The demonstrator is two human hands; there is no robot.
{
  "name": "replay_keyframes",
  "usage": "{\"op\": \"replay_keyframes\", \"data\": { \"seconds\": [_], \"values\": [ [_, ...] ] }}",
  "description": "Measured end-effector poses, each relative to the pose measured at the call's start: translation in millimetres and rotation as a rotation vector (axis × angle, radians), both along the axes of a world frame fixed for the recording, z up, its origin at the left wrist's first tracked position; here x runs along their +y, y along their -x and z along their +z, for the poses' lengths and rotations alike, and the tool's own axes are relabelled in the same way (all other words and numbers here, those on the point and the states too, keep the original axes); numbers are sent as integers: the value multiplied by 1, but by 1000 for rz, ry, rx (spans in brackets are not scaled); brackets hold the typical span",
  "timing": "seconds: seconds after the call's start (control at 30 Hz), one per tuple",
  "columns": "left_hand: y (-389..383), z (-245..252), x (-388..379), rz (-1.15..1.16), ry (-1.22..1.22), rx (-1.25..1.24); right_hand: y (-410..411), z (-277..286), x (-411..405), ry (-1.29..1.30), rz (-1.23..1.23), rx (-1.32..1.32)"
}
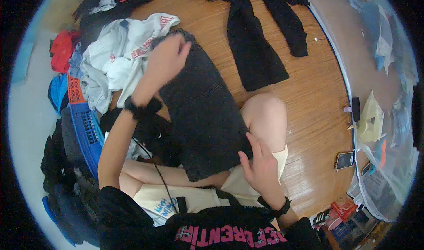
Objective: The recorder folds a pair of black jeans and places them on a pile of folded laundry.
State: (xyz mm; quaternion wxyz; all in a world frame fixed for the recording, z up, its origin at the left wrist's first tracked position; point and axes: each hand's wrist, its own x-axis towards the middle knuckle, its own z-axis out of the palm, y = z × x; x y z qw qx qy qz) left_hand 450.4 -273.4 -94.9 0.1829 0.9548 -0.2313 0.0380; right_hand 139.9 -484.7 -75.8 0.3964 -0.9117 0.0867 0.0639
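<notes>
A black garment, folded long and narrow like a trouser leg (207, 111), lies across my crossed legs and the wooden floor. Over its far end is my left hand (168, 59), blurred, with fingers curled; whether it grips the cloth cannot be told. My right hand (260, 162) rests at the garment's near right edge beside my knee, its thumb and fingers apart. A white garment with red lettering (122, 54) lies heaped to the left of the black one. Dark cloth (159, 135) is bunched below my left wrist.
Black trousers (251, 48) are spread on the floor ahead. A blue and orange plastic basket (86, 124) stands at the left, near heaped dark clothes (63, 170) and a red garment (64, 51). At the right are a phone (344, 160), a yellowish bag (370, 119) and clear plastic (381, 180).
</notes>
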Motion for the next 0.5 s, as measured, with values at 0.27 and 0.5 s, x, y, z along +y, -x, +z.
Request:
{"op": "replay_keyframes", "data": {
  "seconds": [0.27, 0.5],
  "values": [
    [224, 51, 67, 216, -30, 1134, 12, -10, 2, 42, 157, -121],
    [339, -21, 40, 591, 330, 547, 11, -6, 8, 230, 362, -18]
  ]
}}
